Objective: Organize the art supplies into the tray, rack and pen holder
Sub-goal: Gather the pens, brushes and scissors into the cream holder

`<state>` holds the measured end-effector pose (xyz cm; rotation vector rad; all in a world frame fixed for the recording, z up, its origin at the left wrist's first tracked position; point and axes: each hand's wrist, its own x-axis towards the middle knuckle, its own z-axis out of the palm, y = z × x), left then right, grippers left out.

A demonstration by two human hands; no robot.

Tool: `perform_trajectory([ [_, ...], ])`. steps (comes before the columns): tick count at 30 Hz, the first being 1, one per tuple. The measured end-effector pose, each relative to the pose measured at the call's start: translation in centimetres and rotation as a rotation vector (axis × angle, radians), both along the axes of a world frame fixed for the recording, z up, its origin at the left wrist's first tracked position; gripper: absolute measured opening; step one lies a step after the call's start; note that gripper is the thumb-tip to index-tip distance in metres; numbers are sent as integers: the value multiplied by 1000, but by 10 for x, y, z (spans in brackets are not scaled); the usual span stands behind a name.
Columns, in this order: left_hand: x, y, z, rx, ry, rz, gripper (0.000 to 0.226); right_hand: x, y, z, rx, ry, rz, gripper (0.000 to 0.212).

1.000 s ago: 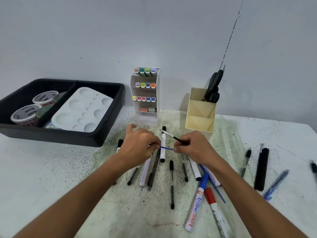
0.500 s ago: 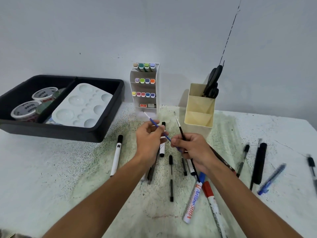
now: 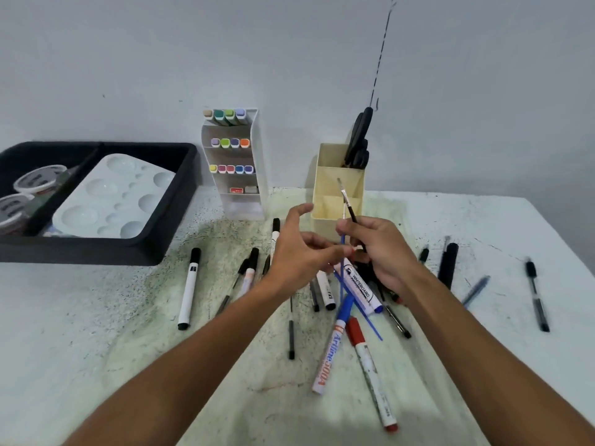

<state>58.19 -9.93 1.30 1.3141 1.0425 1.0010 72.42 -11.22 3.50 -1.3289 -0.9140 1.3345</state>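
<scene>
Right now my right hand grips two thin brushes upright just in front of the cream plastic pen holder: a black-handled paintbrush w/ its bristle tip up, and a blue-handled paintbrush beside it, whose lower end runs down behind my fingers toward the pens. My left hand hovers just at 9 o'clock of the right, fingers spread & loosely curved, grasping nothing; fingertips near the blue handle, can't tell if touching.

Black scissors stand in the holder's back compartment. At 10 o'clock of the holder sits the white tiered marker rack, w/ rows of coloured marker caps. Far at 9 o'clock, the black rectangular tray holds a white plastic paint palette & white-lidded paint tubs.

Loose on the speckled white table: a blue-capped Artline marker, a red-capped marker, a whiteboard marker under my hands, a black-capped white marker at 8 o'clock, several black pens around.
</scene>
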Motion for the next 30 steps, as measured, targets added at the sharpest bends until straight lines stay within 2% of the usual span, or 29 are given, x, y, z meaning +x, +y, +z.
perform_trajectory([
  [3, 7, 7, -18, 298, 237, 40, 9, 23, 3, -1, 40, -73, -36, 20],
  [4, 7, 8, -29, 409, 361, 9, 6, 30, 3, -2, 31, -63, -41, 19],
  [7, 1, 8, -66, 664, 773, -97, 15, 45, 1, -4, -62, 45, -1, 17],
  [9, -3, 6, -77, 718, 887, -108, 24, 49, -5, -6, -167, 72, 118, 16],
  [12, -7, 6, -74, 724, 923, -67, 29, 46, -13, -15, -324, 19, 344, 17],
  [14, -7, 6, -73, 706, 981, -27, 29, 45, -15, -25, -395, -6, 405, 16],
  [17, 1, 5, -67, 594, 1114, -5, 28, 48, -11, -30, -399, -10, 380, 16],
  [23, 27, 7, -60, 481, 1349, 8, 59, 66, -4, -28, -359, -72, 346, 21],
  [27, 27, 11, -59, 409, 1354, -21, 65, 76, -4, -29, -369, -62, 354, 22],
  [30, 24, 13, -55, 319, 1238, -5, 57, 80, -4, -31, -356, -56, 367, 21],
])
